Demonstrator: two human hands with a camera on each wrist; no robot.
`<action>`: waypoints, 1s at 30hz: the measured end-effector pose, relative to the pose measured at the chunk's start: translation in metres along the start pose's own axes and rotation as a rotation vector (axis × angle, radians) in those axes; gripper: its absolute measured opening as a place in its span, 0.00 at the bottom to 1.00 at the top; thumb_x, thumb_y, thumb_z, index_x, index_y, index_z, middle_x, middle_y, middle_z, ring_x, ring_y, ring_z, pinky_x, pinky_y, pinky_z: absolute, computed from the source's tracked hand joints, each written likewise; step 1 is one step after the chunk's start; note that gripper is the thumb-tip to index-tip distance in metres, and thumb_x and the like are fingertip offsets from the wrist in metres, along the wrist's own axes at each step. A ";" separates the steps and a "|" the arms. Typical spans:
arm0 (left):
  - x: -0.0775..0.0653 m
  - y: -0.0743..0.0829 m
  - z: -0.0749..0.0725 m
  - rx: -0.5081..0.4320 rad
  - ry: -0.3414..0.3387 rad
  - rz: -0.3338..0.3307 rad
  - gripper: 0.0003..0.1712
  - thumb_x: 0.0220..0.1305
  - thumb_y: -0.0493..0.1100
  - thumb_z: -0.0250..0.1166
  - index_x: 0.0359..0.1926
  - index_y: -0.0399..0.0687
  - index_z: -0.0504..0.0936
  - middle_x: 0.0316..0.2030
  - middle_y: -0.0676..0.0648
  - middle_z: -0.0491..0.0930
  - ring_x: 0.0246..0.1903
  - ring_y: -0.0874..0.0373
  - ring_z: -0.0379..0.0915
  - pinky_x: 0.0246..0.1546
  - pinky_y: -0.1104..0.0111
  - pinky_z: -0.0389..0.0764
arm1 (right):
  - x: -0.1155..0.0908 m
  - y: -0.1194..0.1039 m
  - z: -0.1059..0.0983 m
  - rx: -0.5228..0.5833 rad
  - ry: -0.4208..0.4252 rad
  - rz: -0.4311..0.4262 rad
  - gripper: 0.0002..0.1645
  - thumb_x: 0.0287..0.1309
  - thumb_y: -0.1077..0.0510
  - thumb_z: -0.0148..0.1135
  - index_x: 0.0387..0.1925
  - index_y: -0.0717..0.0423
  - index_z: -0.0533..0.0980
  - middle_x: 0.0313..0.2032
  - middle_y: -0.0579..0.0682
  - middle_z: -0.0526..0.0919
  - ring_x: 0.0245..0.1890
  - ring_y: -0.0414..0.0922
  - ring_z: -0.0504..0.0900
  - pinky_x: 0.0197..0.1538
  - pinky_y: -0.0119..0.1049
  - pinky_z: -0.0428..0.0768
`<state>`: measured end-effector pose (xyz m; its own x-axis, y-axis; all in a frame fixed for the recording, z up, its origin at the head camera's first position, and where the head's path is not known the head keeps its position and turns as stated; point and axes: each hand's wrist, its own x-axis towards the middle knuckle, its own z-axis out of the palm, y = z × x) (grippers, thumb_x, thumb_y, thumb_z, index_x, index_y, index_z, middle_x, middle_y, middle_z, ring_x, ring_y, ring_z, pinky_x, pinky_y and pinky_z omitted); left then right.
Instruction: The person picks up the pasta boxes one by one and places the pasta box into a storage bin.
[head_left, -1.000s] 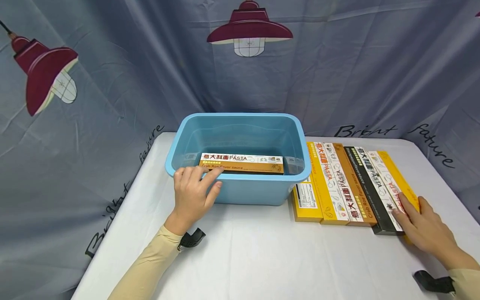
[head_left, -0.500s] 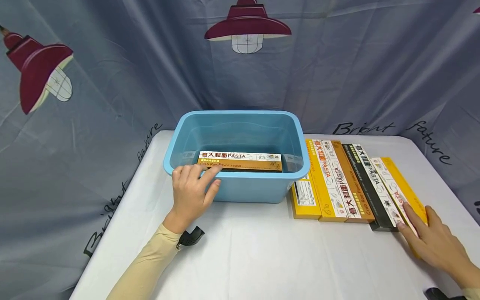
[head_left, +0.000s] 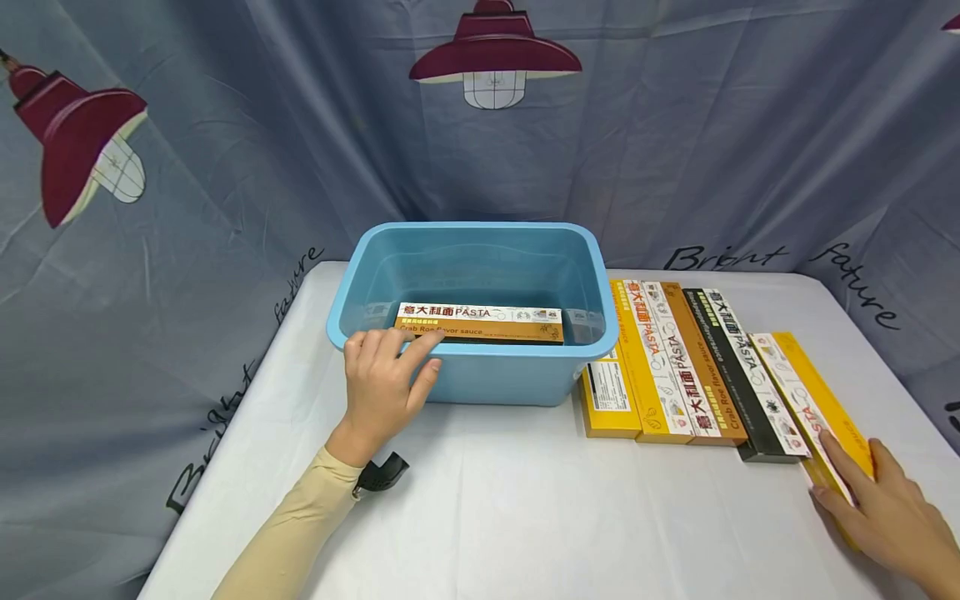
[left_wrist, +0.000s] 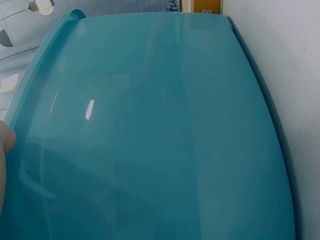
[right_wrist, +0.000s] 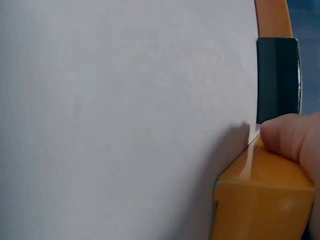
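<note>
In the head view my left hand (head_left: pixel 386 392) grips the front rim of a blue plastic bin (head_left: pixel 495 379), fingers curled over the edge and thumb against the outer wall. The bin's wall (left_wrist: pixel 135 125) fills most of the left wrist view. Inside the bin, a brown-and-white pasta box (head_left: pixel 480 322) lies near the front. At the right, my right hand (head_left: pixel 892 508) holds the near end of a yellow-and-white pasta box (head_left: pixel 813 392), thumb on one side and fingers on the other. Its yellow end (right_wrist: pixel 262 212) shows close up in the right wrist view, by the thumb (right_wrist: pixel 287 135).
Between the bin and the held box, several pasta boxes lie side by side on the white table (head_left: pixel 525 500). Among them are a black-and-white box (head_left: pixel 756 379), a brown one (head_left: pixel 708 367) and yellow ones (head_left: pixel 613 421). A grey curtain (head_left: pixel 315 125) hangs behind.
My right hand has drawn the yellow-and-white box toward me and slightly right, and a gap has opened beside the black box. My left hand has stayed on the bin rim.
</note>
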<state>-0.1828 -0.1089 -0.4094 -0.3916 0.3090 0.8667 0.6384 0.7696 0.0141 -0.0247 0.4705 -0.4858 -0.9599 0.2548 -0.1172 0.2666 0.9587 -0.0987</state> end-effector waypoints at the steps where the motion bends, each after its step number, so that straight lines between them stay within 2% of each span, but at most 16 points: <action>1: 0.000 0.000 0.000 0.000 0.001 0.000 0.23 0.78 0.58 0.49 0.46 0.52 0.86 0.34 0.42 0.80 0.32 0.45 0.70 0.43 0.50 0.65 | -0.002 -0.001 0.000 -0.003 -0.014 0.018 0.54 0.67 0.45 0.58 0.79 0.57 0.38 0.63 0.89 0.44 0.48 0.87 0.63 0.46 0.81 0.69; 5: -0.001 0.000 0.000 -0.002 0.005 -0.001 0.23 0.79 0.58 0.49 0.46 0.52 0.87 0.34 0.42 0.81 0.32 0.45 0.70 0.42 0.51 0.64 | -0.007 -0.005 0.002 -0.006 -0.083 0.123 0.55 0.66 0.47 0.60 0.79 0.56 0.37 0.62 0.88 0.41 0.48 0.87 0.62 0.47 0.80 0.71; 8: 0.000 0.001 0.000 -0.006 0.003 -0.003 0.23 0.79 0.57 0.49 0.47 0.53 0.87 0.34 0.42 0.81 0.33 0.45 0.70 0.43 0.51 0.65 | -0.008 -0.006 0.003 -0.006 -0.095 0.159 0.56 0.66 0.48 0.60 0.79 0.54 0.35 0.63 0.87 0.41 0.47 0.87 0.62 0.46 0.79 0.71; 15: 0.001 0.001 -0.001 -0.009 0.005 -0.004 0.23 0.78 0.58 0.49 0.47 0.53 0.87 0.34 0.43 0.81 0.33 0.45 0.71 0.43 0.50 0.65 | -0.007 -0.008 0.004 -0.040 -0.071 0.144 0.57 0.67 0.45 0.59 0.79 0.55 0.34 0.60 0.86 0.45 0.45 0.84 0.66 0.43 0.77 0.74; 21: 0.000 0.002 -0.002 -0.006 -0.002 -0.007 0.22 0.78 0.57 0.49 0.47 0.52 0.86 0.34 0.43 0.81 0.33 0.45 0.71 0.44 0.50 0.65 | -0.007 -0.015 0.002 -0.053 -0.116 0.220 0.59 0.66 0.45 0.61 0.78 0.58 0.32 0.56 0.84 0.48 0.44 0.78 0.67 0.45 0.73 0.76; 30: 0.000 0.001 -0.002 -0.004 -0.010 -0.008 0.22 0.78 0.58 0.49 0.47 0.53 0.86 0.34 0.43 0.81 0.34 0.45 0.71 0.44 0.50 0.66 | -0.005 -0.009 0.005 -0.027 -0.089 0.207 0.59 0.65 0.44 0.62 0.78 0.56 0.33 0.53 0.85 0.51 0.44 0.80 0.67 0.43 0.72 0.74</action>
<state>-0.1811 -0.1088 -0.4083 -0.4034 0.3079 0.8617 0.6376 0.7700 0.0234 -0.0218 0.4599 -0.4896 -0.8731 0.4357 -0.2186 0.4536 0.8904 -0.0371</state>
